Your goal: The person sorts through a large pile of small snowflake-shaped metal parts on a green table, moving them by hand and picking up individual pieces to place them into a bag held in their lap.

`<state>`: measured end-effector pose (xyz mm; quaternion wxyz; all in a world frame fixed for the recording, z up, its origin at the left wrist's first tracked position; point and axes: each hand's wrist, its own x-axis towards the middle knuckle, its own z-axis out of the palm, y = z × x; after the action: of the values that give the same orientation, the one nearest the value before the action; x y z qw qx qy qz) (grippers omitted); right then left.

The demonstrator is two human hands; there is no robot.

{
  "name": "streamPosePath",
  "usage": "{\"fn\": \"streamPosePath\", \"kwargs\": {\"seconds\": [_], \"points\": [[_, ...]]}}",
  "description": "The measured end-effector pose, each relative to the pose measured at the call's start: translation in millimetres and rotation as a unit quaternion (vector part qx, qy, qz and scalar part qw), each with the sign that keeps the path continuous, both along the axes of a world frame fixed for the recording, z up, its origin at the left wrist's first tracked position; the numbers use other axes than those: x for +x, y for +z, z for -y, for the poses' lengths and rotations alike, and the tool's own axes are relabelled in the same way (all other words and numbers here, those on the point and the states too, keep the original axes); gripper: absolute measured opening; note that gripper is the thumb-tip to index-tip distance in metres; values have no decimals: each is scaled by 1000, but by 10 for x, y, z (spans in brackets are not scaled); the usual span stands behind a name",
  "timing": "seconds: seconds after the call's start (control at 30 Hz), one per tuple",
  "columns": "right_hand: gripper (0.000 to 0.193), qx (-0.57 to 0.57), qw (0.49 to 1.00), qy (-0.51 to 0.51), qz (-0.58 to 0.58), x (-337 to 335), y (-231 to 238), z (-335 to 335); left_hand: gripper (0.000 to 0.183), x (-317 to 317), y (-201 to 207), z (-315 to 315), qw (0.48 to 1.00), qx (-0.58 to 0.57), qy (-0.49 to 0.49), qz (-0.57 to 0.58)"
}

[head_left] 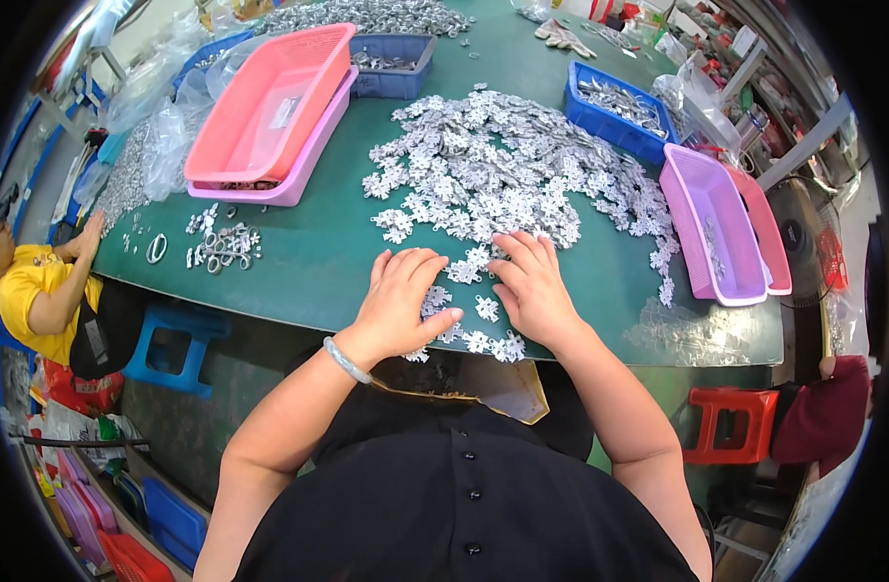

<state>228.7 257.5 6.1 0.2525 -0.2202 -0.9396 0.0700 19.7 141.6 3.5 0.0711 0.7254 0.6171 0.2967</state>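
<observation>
A large heap of small silver, flower-shaped metal pieces (493, 165) spreads over the green table (299, 252) in front of me. My left hand (398, 303) rests palm down at the near end of the heap, thumb held away from the fingers. Several loose pieces (478, 341) lie by its thumb at the table's front edge. My right hand (533, 289) lies palm down with fingers stretched onto the heap's near edge. One single piece (486, 308) sits between the two hands. Neither hand visibly grips anything; what is under the palms is hidden.
Stacked pink baskets (304, 126) stand at left, a blue bin (391, 82) behind them. Another blue bin (619, 109) and a purple basket (713, 228) are at right. Small metal rings (229, 248) lie at left. A co-worker in yellow (47, 301) sits at far left.
</observation>
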Motion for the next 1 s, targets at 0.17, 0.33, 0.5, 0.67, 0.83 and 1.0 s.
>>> {"fn": "streamPosePath", "kwargs": {"seconds": [0.17, 0.33, 0.5, 0.67, 0.83, 1.0], "points": [[26, -34, 998, -12, -49, 48, 2, -66, 58, 37, 70, -116, 999, -12, -25, -18], [20, -16, 999, 35, -7, 77, 37, 38, 36, 59, 51, -135, 999, -16, -46, 1], [27, 7, 999, -30, -9, -24, 27, -10, 21, 28, -27, -115, 998, 22, -47, 29], [33, 7, 999, -17, 37, -133, 30, 42, 24, 14, -30, -107, 997, 38, -41, 61], [33, 18, 998, -48, 29, -97, -8, -14, 29, 109, 13, -146, 997, 66, -23, 14], [30, 1, 999, -28, 26, -62, 54, -20, 31, 37, -85, -120, 999, 26, -27, 8]]}}
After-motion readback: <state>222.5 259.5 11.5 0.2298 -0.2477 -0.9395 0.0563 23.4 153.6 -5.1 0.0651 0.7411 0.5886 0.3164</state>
